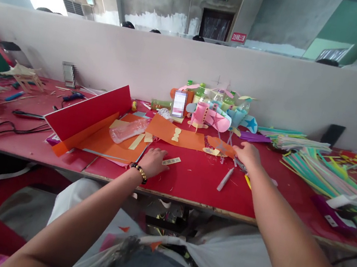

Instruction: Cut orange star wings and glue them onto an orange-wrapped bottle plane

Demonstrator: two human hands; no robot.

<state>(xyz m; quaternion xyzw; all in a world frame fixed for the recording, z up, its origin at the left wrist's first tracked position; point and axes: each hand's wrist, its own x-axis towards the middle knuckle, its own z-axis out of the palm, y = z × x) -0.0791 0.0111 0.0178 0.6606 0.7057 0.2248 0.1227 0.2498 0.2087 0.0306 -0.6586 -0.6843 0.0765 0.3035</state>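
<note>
Seemingly being sorted are: cream patterned paper strip (174, 161), laid on red table (190, 185) at loosely spread left hand (153, 164); orange paper cutout (229, 149), neared by right hand (247, 155), grip indeterminable; fine pinch called for.

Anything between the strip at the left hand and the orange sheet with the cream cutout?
Nothing visible stands in the way: from the strip up to the near edge of the orange sheet, only red table shows. The left hand lies at the strip's left end.
</note>
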